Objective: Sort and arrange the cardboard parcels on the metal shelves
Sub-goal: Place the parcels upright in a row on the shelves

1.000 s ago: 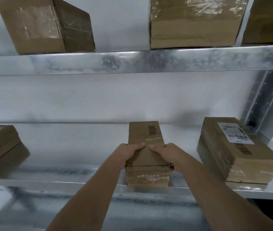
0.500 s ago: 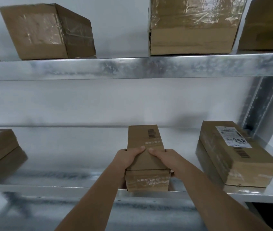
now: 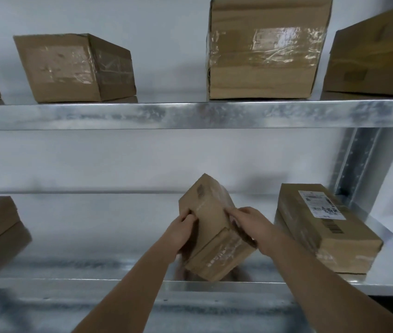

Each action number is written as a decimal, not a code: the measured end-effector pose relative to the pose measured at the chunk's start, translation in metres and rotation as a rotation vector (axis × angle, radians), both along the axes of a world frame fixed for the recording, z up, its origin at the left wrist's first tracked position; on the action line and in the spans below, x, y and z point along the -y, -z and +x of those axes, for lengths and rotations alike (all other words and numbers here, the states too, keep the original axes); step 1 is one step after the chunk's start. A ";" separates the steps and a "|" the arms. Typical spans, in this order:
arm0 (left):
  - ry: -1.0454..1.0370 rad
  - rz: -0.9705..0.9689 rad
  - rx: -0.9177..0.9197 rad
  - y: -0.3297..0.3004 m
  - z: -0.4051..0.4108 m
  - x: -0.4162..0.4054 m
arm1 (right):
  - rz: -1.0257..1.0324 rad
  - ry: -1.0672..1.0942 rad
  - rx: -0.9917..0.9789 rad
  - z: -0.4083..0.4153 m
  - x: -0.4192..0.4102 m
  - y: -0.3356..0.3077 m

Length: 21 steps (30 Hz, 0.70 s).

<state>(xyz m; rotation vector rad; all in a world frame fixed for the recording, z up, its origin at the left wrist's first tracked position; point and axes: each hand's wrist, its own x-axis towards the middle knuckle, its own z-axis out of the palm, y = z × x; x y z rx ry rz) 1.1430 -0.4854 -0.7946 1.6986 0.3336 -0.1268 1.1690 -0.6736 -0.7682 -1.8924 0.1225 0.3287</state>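
Two hands, left hand [image 3: 180, 233] and right hand [image 3: 250, 223], fingers gripping tilted narrow parcel [image 3: 211, 227] over lower shelf [image 3: 89, 236].

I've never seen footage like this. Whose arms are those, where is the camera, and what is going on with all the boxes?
No machine here: a person wears a camera on the head, looking forward and down at their own arms. The left hand and right hand grip a small cardboard parcel, tilted over the lower metal shelf. Beside it on the right lies a labelled parcel, apparently atop another. More taped boxes stand on the upper shelf.
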 end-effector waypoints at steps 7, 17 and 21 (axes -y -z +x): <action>0.119 -0.154 -0.120 0.008 0.015 -0.002 | 0.036 -0.047 0.005 -0.006 -0.010 0.002; 0.155 -0.148 -0.116 0.013 0.022 -0.015 | 0.134 -0.080 -0.110 -0.001 -0.017 0.014; 0.144 -0.144 -0.122 0.016 0.024 -0.017 | 0.141 -0.084 -0.111 0.003 -0.017 0.017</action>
